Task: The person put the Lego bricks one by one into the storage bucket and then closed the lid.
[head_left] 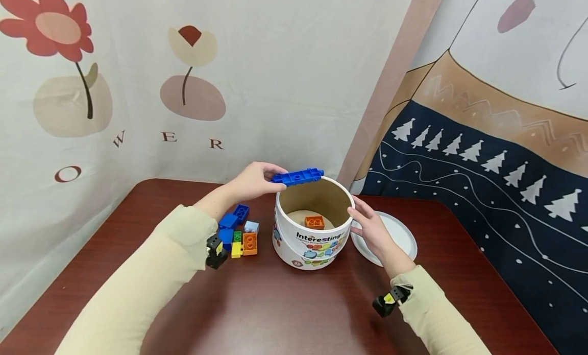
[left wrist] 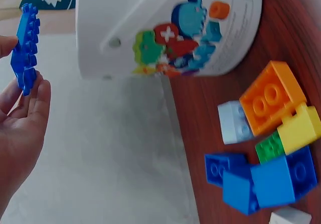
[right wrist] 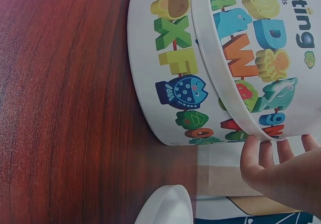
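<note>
A white round tub [head_left: 286, 231] printed with colourful shapes stands open on the brown table. An orange brick [head_left: 314, 222] lies on its floor. My left hand [head_left: 255, 180] pinches a long blue brick [head_left: 297, 176] and holds it over the tub's far left rim; in the left wrist view the blue brick [left wrist: 27, 47] sits between thumb and fingers of that left hand [left wrist: 22, 111]. My right hand [head_left: 369, 227] lies with straight fingers against the tub's right rim, and in the right wrist view its fingertips [right wrist: 264, 151] touch the tub [right wrist: 210, 68].
A heap of loose bricks [head_left: 239, 232] in blue, orange, yellow, green and pale blue lies left of the tub, also seen as the brick pile [left wrist: 271, 148]. The white lid [head_left: 399, 232] lies flat right of the tub. Patterned cloth hangs behind the table [head_left: 294, 309].
</note>
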Demonstrator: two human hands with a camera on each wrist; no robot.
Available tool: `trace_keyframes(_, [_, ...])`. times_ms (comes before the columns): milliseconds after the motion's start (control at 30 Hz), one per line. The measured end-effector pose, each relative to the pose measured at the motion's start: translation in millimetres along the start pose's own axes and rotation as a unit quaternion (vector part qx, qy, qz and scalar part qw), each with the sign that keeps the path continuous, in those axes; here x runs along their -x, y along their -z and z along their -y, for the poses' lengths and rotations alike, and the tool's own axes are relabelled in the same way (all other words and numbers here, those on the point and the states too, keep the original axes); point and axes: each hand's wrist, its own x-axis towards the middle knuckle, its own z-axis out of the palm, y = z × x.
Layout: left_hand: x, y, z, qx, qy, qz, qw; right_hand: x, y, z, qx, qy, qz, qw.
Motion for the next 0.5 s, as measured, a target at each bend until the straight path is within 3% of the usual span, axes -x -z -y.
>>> trace_keyframes(233, [-8.9, -15.6, -9.6, 0.001, -0.012, 0.020, 0.9997, -1.0, 0, 0, 0.000, 0.000, 0.000, 1.0000])
trace_keyframes(500, [-9.4, -31.1, -9.5, 0.004, -0.016, 0.040, 0.9990, -0.2, 0, 0, 0.002, 0.004, 0.005, 1.0000])
